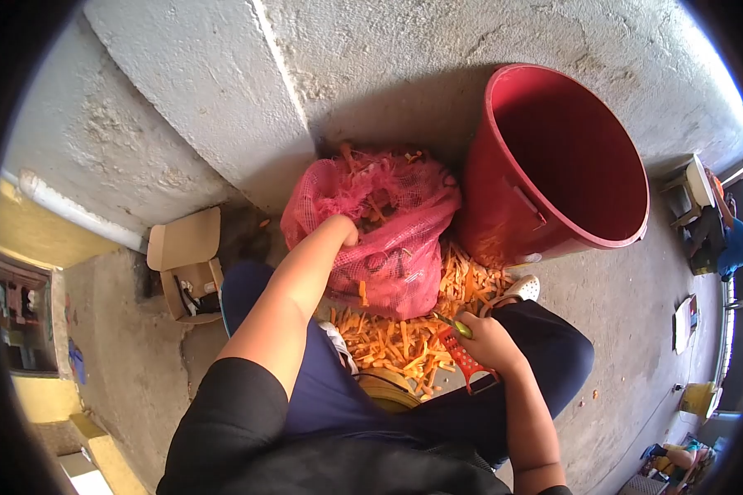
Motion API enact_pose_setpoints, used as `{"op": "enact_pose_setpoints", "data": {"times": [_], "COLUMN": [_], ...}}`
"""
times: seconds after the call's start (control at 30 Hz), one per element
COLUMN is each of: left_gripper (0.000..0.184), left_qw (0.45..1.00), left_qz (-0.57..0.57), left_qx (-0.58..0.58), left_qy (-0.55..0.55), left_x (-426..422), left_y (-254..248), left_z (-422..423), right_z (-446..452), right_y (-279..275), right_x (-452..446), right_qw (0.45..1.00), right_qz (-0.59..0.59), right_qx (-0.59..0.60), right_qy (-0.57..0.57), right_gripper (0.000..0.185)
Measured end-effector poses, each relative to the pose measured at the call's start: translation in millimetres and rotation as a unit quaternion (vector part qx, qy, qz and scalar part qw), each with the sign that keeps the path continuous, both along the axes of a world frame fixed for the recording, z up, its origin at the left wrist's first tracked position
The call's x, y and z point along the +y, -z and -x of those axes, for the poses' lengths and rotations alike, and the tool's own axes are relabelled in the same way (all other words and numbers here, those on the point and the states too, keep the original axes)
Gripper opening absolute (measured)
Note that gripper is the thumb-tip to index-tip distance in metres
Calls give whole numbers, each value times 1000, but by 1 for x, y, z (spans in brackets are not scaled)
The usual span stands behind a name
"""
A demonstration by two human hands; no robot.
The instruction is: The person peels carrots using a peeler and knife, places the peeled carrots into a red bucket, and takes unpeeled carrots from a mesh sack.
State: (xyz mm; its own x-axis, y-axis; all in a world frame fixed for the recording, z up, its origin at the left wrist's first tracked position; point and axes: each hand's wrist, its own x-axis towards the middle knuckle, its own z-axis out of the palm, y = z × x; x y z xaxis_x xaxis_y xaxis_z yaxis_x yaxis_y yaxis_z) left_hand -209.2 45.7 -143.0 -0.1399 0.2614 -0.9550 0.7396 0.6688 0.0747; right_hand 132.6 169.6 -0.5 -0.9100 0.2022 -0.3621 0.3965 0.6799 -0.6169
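A pink mesh sack (404, 276) stands against the wall, with orange scraps showing through its open top. My left hand (347, 232) is at the near side of that sack's mouth; its fingers are hidden by the mesh. In my right hand (485, 341) are a small knife with a green handle (462, 328) and a red grater (469, 363), held together between my knees. Orange peel-like pieces (388, 342) lie heaped on the floor around the sack's base. Part of a yellow container (388, 390) shows between my legs.
A large red bin (504, 206) stands right of the sack, by the rough wall (388, 58). An open cardboard box (176, 285) with items inside is on the floor at left. Other people (733, 247) (685, 456) are at the far right.
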Motion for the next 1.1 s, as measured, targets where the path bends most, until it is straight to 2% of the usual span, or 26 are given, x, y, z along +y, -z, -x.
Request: {"op": "enact_pose_setpoints", "data": {"times": [0.1,0.2,0.23,0.33,0.4,0.47,0.5,0.57,0.83,0.93,1.03,1.07,1.1], "left_gripper": [37,42,41,39,42,40,36,34,35,33,28,24,18], "left_qw": [982,979,981,980,965,957,958,967,989,982,953,945,913], "left_qz": [-80,-102,-84,43,-5,-6,20,9,-6,-78,-170,-187,-279], "left_qx": [169,174,176,178,238,251,235,221,146,168,251,267,299], "left_qy": [31,-40,-2,-75,-113,-148,-163,-124,-16,40,-22,16,6], "left_x": [-19,-22,-21,-4,-18,-15,-4,-2,-20,-19,-13,-9,-12], "left_y": [35,15,2,-7,62,74,48,16,36,5,-46,-74,-77], "left_z": [8,7,5,-4,8,4,-9,-21,5,-7,-18,-19,-11], "right_z": [7,15,17,21,24,25,26,27,25,26,30,30,31], "right_y": [7,13,14,17,17,16,14,13,16,17,8,8,10], "right_x": [2,3,3,-2,-6,-5,-6,-11,-9,-8,-7,-9,-8], "right_qw": [1000,999,999,999,998,997,997,996,995,994,996,997,997], "right_qz": [-20,-29,-31,-36,-37,-46,-53,-54,-55,-52,-44,-40,-38], "right_qx": [4,9,12,20,30,29,25,18,18,35,-5,-2,1], "right_qy": [11,9,5,-21,-40,-54,-58,-67,-86,-85,-72,-72,-71], "right_gripper": [22,20,19,19,20,20,20,20,21,21,24,24,24]}}
